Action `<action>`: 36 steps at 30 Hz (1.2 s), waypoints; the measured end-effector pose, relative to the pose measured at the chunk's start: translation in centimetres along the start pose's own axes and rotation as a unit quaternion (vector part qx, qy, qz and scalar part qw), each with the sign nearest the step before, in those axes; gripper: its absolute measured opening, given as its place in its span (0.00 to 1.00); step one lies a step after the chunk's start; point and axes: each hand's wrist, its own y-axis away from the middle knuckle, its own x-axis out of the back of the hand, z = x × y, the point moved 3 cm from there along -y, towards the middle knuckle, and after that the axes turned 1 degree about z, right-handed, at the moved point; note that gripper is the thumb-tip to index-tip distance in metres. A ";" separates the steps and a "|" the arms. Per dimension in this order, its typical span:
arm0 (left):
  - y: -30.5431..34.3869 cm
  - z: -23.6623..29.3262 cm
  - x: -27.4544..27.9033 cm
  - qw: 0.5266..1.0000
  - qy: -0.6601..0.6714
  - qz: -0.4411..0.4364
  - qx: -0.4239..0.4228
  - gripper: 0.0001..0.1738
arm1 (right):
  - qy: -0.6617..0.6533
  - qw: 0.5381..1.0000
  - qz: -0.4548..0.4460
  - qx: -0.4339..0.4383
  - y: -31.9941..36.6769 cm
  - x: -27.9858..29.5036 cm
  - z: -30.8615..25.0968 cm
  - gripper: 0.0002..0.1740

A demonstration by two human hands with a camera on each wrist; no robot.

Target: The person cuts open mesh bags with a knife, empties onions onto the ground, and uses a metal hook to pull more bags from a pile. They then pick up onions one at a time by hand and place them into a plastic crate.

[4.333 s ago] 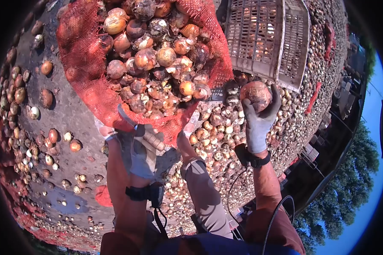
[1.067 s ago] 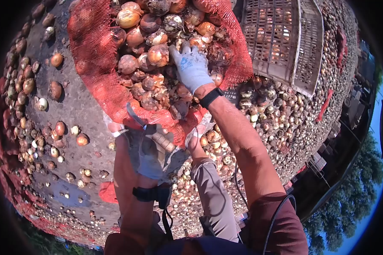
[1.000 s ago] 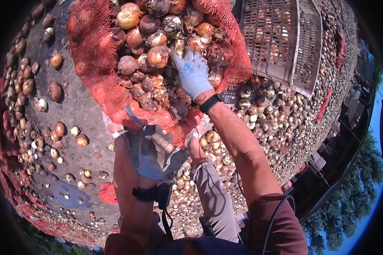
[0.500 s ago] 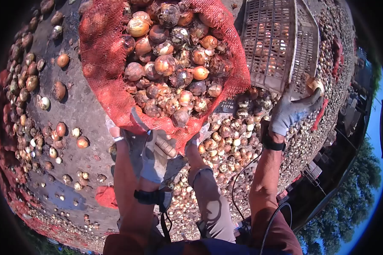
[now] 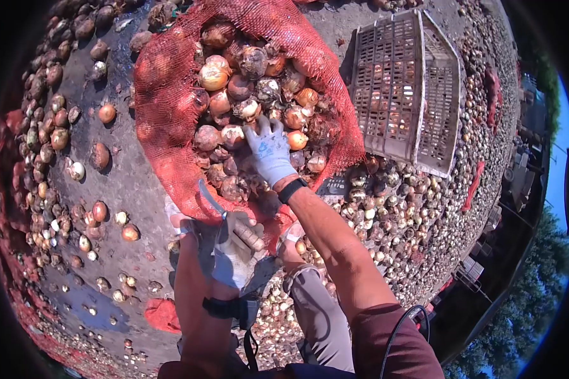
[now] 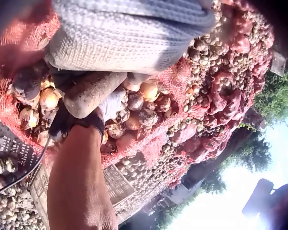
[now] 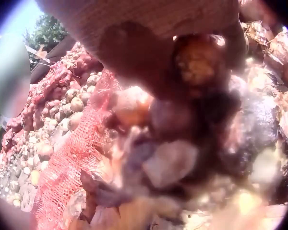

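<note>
Fingers, head view, right hand [image 5: 269, 148]: spread apart, lying flat on the onions [image 5: 214, 76] inside the red mesh sack [image 5: 164, 114].
Fingers, head view, left hand [image 5: 231, 252]: clamped round the knife [image 5: 246, 232], blade toward the sack's rim.
Left wrist view: wooden handle [image 6: 93, 91] beneath the gloved fingers.
Right wrist view: blurred; an onion [image 7: 197, 60] just beside the fingers.

Open-air onion yard: onion heaps [image 5: 385, 208], red mesh sack [image 5: 164, 120], crate [image 5: 401, 88].

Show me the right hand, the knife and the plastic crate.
right hand [image 5: 269, 150], head view, back of the glove.
knife [image 5: 210, 197], head view, the blade.
plastic crate [image 5: 385, 82], head view, slatted wall.
</note>
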 end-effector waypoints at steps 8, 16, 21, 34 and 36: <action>-0.3 0.9 -0.4 0.995 0.004 -0.063 -0.076 0.20 | 0.279 0.888 0.326 -0.167 6.5 23.8 11.8 0.31; -0.5 1.6 -0.8 0.997 0.004 -0.045 -0.067 0.19 | -0.004 1.000 -0.002 -0.005 -1.1 9.5 7.3 0.24; -0.6 1.2 -0.6 0.997 0.007 -0.027 -0.078 0.19 | -0.077 0.942 0.118 -0.306 -8.7 5.4 10.9 0.40; -1.5 1.1 -0.3 0.997 0.048 -0.028 -0.054 0.20 | -0.083 0.983 -0.103 -0.125 -4.5 12.5 7.4 0.43; -1.5 1.2 -0.4 0.997 0.050 -0.015 -0.051 0.21 | -0.141 0.985 0.012 -0.101 1.4 13.9 7.5 0.44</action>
